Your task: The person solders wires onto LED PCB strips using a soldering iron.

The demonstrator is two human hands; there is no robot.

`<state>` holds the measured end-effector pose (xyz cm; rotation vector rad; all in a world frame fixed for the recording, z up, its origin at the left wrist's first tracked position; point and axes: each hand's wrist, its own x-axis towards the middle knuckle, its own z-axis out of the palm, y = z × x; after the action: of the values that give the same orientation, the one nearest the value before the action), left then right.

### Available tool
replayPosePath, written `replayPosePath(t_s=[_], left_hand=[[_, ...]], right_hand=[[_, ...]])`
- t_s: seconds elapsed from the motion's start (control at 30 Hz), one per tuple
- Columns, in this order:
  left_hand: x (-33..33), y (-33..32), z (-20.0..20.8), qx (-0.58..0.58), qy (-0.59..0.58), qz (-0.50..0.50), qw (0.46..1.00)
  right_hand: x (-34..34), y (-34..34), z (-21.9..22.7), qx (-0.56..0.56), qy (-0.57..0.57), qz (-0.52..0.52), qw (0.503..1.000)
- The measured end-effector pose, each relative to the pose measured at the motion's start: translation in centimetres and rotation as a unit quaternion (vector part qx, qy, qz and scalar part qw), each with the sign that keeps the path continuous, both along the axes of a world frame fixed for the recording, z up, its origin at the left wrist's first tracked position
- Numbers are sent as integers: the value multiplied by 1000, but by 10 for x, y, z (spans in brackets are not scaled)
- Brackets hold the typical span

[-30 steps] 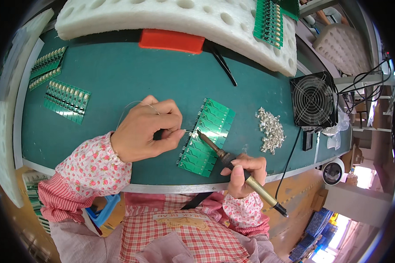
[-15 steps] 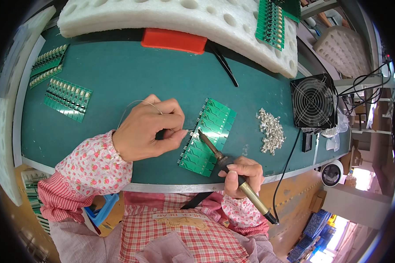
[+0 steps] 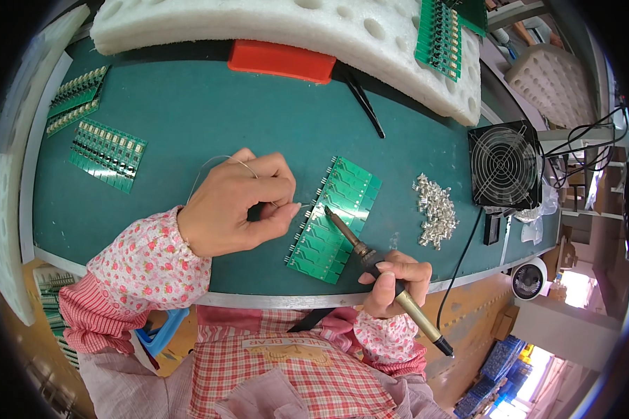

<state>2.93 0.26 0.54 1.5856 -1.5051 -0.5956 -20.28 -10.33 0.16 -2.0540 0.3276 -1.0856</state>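
Observation:
A green circuit board (image 3: 334, 222) lies tilted on the bench, its copper tracks facing up and pins along its left edge. My left hand (image 3: 241, 202), beside that edge, pinches a thin solder wire (image 3: 220, 158) that loops over its back; the wire's tip reaches the pins. In my right hand (image 3: 398, 285), at the bench's front edge, is a soldering iron (image 3: 365, 253) with a dark grip and a brass-coloured rear. Its tip rests on or just above the board near the pin row; I cannot tell whether it touches.
Small silvery components (image 3: 436, 211) form a pile right of the board, near a black fan (image 3: 504, 164). Boards with parts (image 3: 108, 155) lie at the left. Tweezers (image 3: 363, 103), a red tray (image 3: 282, 61) and white foam (image 3: 258, 26) are at the back. The iron's cable (image 3: 461, 265) trails rightward.
The iron's tip has shifted slightly right, away from the pin row, with my right hand moving a little right. My left hand keeps its pinch on the solder wire.

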Motion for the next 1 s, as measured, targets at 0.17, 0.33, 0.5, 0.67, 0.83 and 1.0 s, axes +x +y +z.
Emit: replayPosePath(t_s=[0.17,0.33,0.5,0.67,0.83,1.0], left_hand=[[-1,-1,-1,-8,-9,-14,1000],[-2,-2,0,-6,-10,-15,1000],[-2,-3,-1,-12,-31,-9,999],[-2,-3,-1,1,-33,-11,999],[-2,-3,-1,-6,-34,-10,999],[-2,-3,-3,-11,-39,-10,999]], right_hand=[[1,0,-4,37,-17,0,999],[3,-2,-5,48,-24,8,999],[2,0,2,80,-1,3,997],[2,-1,4,140,17,-15,990],[2,-3,4,122,25,-18,992],[3,-3,6,120,37,-19,992]])
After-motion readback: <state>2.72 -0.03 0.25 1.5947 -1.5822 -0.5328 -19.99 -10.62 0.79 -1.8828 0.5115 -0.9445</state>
